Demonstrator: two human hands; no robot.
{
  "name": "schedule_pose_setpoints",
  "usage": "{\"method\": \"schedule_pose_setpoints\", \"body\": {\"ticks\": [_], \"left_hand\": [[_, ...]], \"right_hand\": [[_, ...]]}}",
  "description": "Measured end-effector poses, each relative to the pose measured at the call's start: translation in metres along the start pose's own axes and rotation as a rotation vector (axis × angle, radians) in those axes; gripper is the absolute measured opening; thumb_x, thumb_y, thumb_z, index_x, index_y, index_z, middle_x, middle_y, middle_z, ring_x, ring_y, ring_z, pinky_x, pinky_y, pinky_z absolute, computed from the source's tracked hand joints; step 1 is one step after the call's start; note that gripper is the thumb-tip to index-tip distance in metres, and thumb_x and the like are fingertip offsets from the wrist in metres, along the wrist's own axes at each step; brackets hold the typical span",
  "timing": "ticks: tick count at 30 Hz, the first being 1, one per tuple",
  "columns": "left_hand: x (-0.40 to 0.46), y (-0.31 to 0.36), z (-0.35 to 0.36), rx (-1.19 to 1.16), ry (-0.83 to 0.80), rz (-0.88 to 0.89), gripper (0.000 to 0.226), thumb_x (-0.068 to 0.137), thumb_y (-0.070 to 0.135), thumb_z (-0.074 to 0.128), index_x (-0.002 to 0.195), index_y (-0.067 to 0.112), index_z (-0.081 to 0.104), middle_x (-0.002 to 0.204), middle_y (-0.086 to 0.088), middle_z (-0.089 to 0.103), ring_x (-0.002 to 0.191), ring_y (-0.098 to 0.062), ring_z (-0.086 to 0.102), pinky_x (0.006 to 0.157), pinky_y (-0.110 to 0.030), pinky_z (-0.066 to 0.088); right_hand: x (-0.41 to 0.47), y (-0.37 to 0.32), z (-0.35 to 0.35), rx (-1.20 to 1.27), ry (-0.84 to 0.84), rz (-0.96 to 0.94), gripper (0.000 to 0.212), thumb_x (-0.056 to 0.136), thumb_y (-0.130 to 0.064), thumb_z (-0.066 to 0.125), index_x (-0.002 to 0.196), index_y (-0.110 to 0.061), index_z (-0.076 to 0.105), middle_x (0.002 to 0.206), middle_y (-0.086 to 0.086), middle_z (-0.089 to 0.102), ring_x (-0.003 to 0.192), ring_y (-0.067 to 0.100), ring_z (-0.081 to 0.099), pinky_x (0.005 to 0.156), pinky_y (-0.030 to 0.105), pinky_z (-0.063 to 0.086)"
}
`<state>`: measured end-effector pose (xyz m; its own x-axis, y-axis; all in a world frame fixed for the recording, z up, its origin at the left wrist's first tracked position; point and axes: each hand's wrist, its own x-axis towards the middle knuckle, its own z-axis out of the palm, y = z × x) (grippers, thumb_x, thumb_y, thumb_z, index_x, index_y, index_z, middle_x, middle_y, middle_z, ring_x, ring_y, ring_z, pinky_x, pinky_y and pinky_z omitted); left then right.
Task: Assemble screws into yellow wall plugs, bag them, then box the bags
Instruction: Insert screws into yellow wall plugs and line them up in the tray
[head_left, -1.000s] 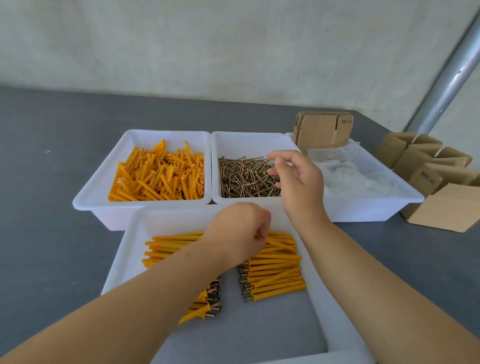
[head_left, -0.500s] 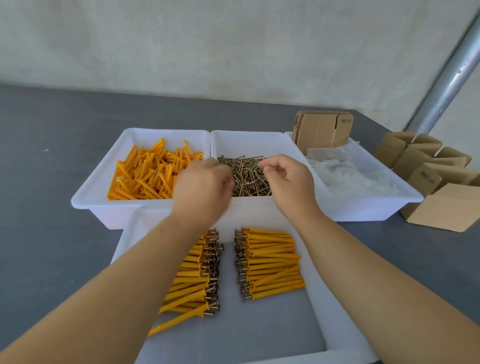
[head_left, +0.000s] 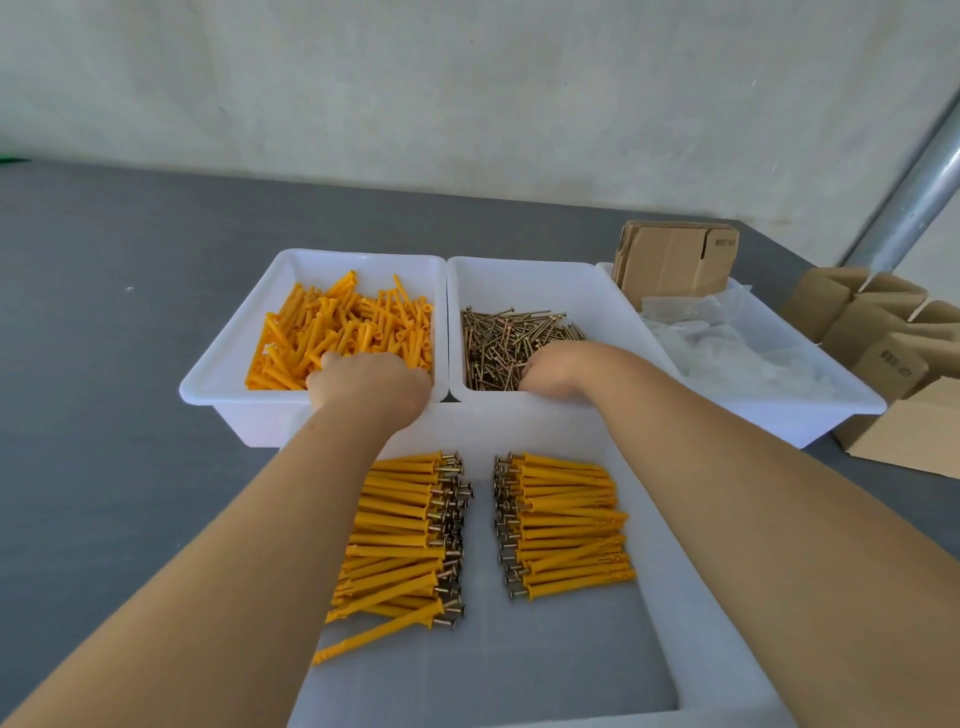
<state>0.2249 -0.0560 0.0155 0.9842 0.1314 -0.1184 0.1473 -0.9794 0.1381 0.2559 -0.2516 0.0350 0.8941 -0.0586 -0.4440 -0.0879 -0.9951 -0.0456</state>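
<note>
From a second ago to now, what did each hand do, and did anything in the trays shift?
The left hand left the assembled pile in the near tray and moved forward into the yellow plugs. The right hand dropped from above the screws down into them. What either hand grips is hidden. The trays, bags and cardboard boxes stayed put.

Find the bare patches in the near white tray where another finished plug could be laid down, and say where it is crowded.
In the near tray, bare floor lies below both piles of assembled plugs, the left pile and the right pile, and in a narrow lane between their screw heads. Crowded: the far bins, where the left hand digs among loose plugs and the right hand among screws.
</note>
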Motion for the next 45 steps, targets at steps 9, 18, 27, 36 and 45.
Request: {"method": "schedule_pose_setpoints", "body": {"ticks": [9, 18, 27, 36, 45], "left_hand": [[0.001, -0.007, -0.004, -0.269, 0.224, 0.133, 0.017, 0.09, 0.012, 0.056, 0.097, 0.013, 0.071, 0.087, -0.005, 0.066, 0.083, -0.025, 0.06, 0.071, -0.037, 0.054], [0.003, -0.004, 0.001, -0.438, 0.4, 0.168, 0.032, 0.084, -0.001, 0.068, 0.11, 0.018, 0.072, 0.122, -0.006, 0.059, 0.096, -0.025, 0.064, 0.078, -0.036, 0.055], [0.006, -0.002, 0.002, -0.435, 0.275, 0.221, 0.017, 0.088, 0.021, 0.071, 0.078, 0.035, 0.067, 0.09, 0.005, 0.07, 0.077, -0.014, 0.061, 0.053, -0.024, 0.04], [-0.01, 0.011, -0.005, -0.703, 0.78, 0.523, 0.029, 0.098, 0.001, 0.051, 0.119, 0.006, 0.069, 0.106, -0.004, 0.073, 0.07, -0.006, 0.058, 0.068, -0.021, 0.044], [-0.035, 0.024, -0.003, -0.934, 0.303, 0.635, 0.011, 0.087, 0.009, 0.074, 0.097, 0.015, 0.073, 0.071, 0.006, 0.071, 0.064, 0.0, 0.066, 0.058, -0.01, 0.047]], "right_hand": [[-0.001, 0.004, 0.019, 0.272, 0.446, 0.07, 0.025, 0.088, -0.004, 0.053, 0.066, -0.013, 0.048, 0.07, 0.004, 0.051, 0.061, 0.019, 0.045, 0.049, 0.028, 0.032], [-0.014, 0.006, 0.022, 0.418, 0.739, 0.042, 0.022, 0.089, -0.006, 0.058, 0.068, -0.011, 0.063, 0.068, 0.007, 0.059, 0.067, 0.025, 0.053, 0.051, 0.025, 0.038], [-0.049, 0.002, 0.002, 1.8, 0.589, -0.22, 0.007, 0.099, -0.018, 0.059, 0.095, -0.015, 0.064, 0.083, 0.003, 0.078, 0.082, 0.018, 0.077, 0.071, 0.032, 0.06], [-0.067, 0.004, 0.037, 1.171, 0.686, -0.322, 0.029, 0.101, -0.013, 0.053, 0.117, -0.028, 0.073, 0.096, -0.011, 0.069, 0.08, -0.001, 0.06, 0.071, 0.019, 0.049], [-0.073, 0.001, 0.043, 0.781, 0.906, -0.555, 0.023, 0.09, -0.007, 0.068, 0.1, -0.025, 0.078, 0.095, -0.008, 0.067, 0.09, 0.009, 0.062, 0.082, 0.034, 0.054]]}}
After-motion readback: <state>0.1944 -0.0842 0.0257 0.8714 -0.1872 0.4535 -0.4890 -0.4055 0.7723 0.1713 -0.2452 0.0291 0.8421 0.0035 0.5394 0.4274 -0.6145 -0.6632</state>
